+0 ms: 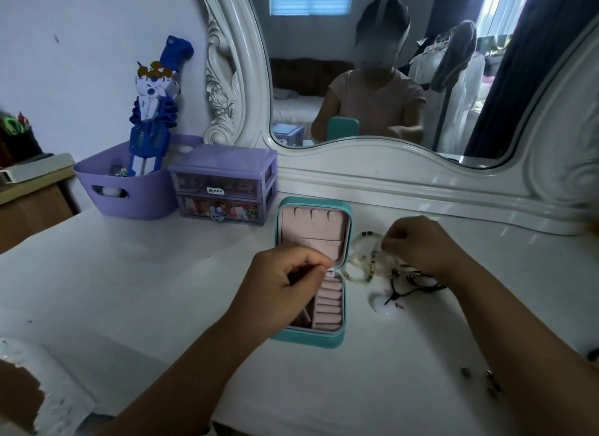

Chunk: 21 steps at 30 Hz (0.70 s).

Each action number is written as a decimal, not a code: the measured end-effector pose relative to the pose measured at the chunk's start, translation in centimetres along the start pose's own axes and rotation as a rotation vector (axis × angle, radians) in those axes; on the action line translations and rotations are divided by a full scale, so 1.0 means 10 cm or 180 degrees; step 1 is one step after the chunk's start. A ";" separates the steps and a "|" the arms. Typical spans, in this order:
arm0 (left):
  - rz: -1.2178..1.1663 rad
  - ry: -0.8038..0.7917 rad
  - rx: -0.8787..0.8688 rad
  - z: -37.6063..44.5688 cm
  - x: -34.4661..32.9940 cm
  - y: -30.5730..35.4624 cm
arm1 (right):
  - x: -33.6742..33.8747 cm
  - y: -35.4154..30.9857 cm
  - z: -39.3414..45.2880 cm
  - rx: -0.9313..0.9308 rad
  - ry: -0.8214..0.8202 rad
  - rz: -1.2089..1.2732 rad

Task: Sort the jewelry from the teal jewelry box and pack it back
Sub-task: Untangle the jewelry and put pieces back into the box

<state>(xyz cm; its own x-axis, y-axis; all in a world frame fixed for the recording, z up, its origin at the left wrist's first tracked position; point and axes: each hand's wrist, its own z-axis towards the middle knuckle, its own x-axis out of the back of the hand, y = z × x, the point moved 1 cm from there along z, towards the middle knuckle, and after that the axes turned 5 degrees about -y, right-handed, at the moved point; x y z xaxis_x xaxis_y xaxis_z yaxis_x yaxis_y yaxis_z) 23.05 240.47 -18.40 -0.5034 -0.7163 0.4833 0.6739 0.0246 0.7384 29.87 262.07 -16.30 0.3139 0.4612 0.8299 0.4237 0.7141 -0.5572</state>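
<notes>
Teal jewelry box open on the white dresser top, near the middle, lid lying flat toward the far side and showing a pink lining with small tabs and a pocket. Pink ring rolls in the near half, along its right side; compartments to their left mostly hidden.

Left hand over the near half of the box, fingers curled in, thumb and forefinger pinching something small with a tiny white tag at the hinge line; too small to name.

Right hand just right of the box, fingers curled down and pinching into a pile of jewelry: pale beaded bracelets with a few dark beads, heaped on the dresser beside the lid. Tangle of black cord at the near right of the pile, running under the wrist. Round white piece just near of the cord. A few small dark bits farther near and right, by the right forearm.

Far left: lilac basket holding a blue-and-white toy figure, and beside it a lilac two-drawer organizer. White carved mirror along the far edge.
</notes>
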 end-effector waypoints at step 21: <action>-0.2504 -0.0203 0.1232 0.81 -0.58 0.45 | 0.75 -0.10 -0.18 0.0821 0.1188 0.1947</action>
<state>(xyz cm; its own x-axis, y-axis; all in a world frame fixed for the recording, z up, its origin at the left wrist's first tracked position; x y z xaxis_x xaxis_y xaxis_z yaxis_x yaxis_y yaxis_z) 24.63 250.40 -14.07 -0.7817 -0.5851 -0.2159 -0.1059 -0.2167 0.9705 33.35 263.84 -9.51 0.7149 0.6385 0.2851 -0.1157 0.5100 -0.8523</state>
